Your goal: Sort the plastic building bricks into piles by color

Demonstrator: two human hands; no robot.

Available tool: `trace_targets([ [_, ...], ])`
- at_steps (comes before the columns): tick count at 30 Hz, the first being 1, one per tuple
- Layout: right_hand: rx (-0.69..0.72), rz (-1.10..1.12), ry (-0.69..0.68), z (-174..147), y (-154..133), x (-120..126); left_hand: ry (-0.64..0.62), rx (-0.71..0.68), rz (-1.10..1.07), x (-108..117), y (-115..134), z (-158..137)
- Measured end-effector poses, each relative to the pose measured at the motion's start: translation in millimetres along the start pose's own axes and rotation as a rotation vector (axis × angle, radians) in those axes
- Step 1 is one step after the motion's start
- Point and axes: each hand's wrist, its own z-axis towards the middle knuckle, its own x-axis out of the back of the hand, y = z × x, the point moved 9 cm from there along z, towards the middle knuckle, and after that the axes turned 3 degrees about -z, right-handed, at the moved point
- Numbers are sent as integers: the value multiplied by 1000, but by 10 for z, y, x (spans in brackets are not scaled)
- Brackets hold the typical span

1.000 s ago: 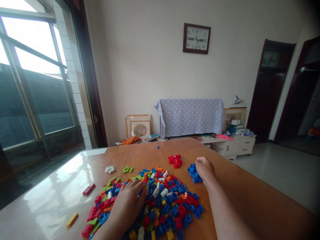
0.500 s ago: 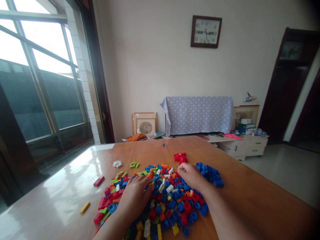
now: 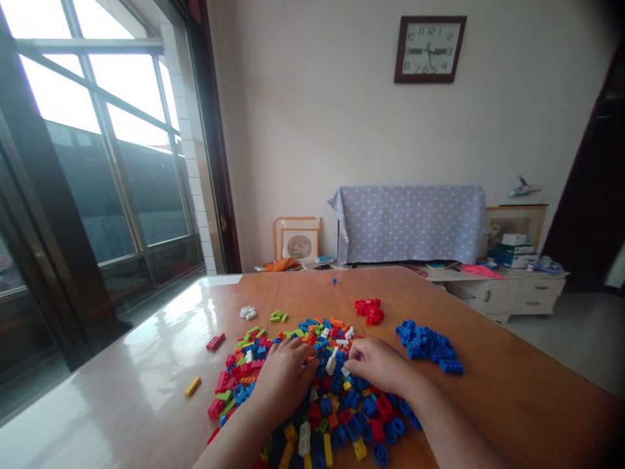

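Blocked across the near middle of the desk (image 3: 527, 410) by the mixed brick pile (image 3: 354, 426), and above it by the left hand (image 3: 290, 368) and right hand (image 3: 375, 365), leaving just a narrow gap between them. Free to pass over the near right, beyond the right forearm (image 3: 452, 417) and the blue brick heap (image 3: 424, 342), and over the near left, outside the yellow brick (image 3: 193, 386) and the lone red brick (image 3: 215, 342). Farther off, passable between the green bricks (image 3: 278, 316) and the red brick cluster (image 3: 370, 311), and from that cluster across to the blue brick heap.
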Motion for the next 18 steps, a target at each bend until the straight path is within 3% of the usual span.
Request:
trace_targets([
  [7,73,66,14,-9,-52,-24,3,13,25,5,9,-3],
  [18,52,127,22,9,4,15,13,-27,-20,16,80,-18],
])
